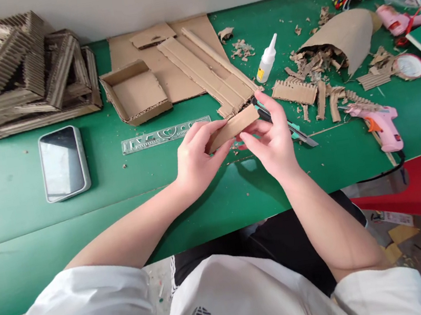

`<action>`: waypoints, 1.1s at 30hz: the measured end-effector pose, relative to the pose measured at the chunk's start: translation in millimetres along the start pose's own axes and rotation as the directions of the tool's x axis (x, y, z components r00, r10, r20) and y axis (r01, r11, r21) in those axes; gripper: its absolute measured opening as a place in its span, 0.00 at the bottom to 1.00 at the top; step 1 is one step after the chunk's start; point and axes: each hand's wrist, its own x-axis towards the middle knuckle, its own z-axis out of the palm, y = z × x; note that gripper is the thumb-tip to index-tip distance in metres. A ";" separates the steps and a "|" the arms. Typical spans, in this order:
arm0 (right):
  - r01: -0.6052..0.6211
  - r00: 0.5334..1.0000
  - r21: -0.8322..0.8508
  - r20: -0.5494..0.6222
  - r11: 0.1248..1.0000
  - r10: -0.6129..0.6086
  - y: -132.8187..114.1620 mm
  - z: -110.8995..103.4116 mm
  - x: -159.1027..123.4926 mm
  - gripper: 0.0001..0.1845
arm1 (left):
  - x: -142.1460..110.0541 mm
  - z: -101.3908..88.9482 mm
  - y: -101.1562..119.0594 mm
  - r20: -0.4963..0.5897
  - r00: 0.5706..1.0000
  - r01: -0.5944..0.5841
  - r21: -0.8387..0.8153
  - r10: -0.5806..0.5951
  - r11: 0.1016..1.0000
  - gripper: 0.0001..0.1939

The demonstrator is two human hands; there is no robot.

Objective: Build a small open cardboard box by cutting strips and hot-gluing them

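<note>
A narrow cardboard strip (pixel 234 126) is held between my two hands above the front of the green table. My left hand (pixel 199 155) pinches its left end between thumb and fingers. At the other end, my right hand (pixel 271 140) has its thumb below the strip and its index finger raised at the far corner; its other fingers are partly hidden beneath. Just beyond my right hand lies a utility knife (pixel 297 132) with its blade out, partly covered by that hand. A clear plastic ruler (pixel 159 138) rests left of my left hand.
Behind the hands are cardboard pieces (pixel 207 73), an open cardboard tray (pixel 136 92) and a white glue bottle (pixel 267 60). Stacked corrugated frames (pixel 14 77) and a phone (pixel 63 162) lie left. Cardboard scraps (pixel 315 63), a pink glue gun (pixel 383 125) and a tape roll (pixel 408 66) lie right.
</note>
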 end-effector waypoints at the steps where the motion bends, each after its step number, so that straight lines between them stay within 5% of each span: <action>1: 0.000 1.000 -0.007 -0.004 1.000 0.000 -0.3 1.1 -0.5 0.38 | -0.4 -0.1 1.0 0.006 1.000 -0.004 0.005 0.004 1.000 0.13; 8: -0.054 0.997 -0.037 -0.058 0.998 0.052 -1.4 4.5 0.2 0.37 | -4.7 0.1 3.1 0.049 0.999 -0.028 0.144 0.021 0.989 0.13; 17: -0.246 0.963 0.222 -0.054 0.944 0.264 -1.3 1.5 6.5 0.37 | -4.6 0.5 4.4 0.117 0.993 -0.007 0.011 0.006 1.000 0.12; 22: -0.325 0.927 0.353 -0.065 0.878 0.369 -4.7 -19.0 16.1 0.34 | -2.0 -1.5 1.6 0.113 0.993 0.029 -0.018 -0.027 0.999 0.12; 28: -0.170 0.914 0.267 -0.317 0.949 0.253 -6.7 -37.8 22.1 0.14 | 0.8 -0.2 -2.8 0.132 0.983 0.139 -0.093 -0.126 0.986 0.13; 30: -0.149 0.926 0.142 -0.326 0.979 0.189 -5.0 -32.3 19.5 0.07 | 1.0 1.1 -2.9 0.145 0.977 0.175 -0.118 -0.157 0.978 0.14; 33: -0.154 0.947 0.075 -0.273 0.985 0.169 -1.4 -20.9 14.7 0.09 | 1.3 2.3 -2.9 0.159 0.966 0.229 -0.163 -0.203 0.960 0.14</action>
